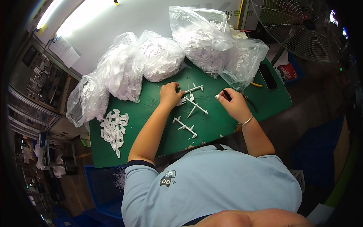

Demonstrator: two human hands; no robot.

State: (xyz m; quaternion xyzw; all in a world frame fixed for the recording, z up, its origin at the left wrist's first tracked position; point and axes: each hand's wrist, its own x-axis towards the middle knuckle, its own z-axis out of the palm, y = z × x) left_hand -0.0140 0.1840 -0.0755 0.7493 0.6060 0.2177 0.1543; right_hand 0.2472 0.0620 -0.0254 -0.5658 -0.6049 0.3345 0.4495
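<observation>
– How was the left hand (170,95) placed?
– It was curled at one end of a white branched piece (194,90), over the green table (219,122); whether the piece was pinched could not be told.
– And the right hand (236,106)?
– It was closed around a dark tool (226,95). White parts (113,129) were heaped at the table's left.

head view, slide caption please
Left hand at a white branched piece over a green table, right hand gripping a dark tool, filled bags behind.

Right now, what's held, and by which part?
Right hand: a dark tool, held part unclear. Left hand: at a white plastic piece, hold unclear.
</observation>
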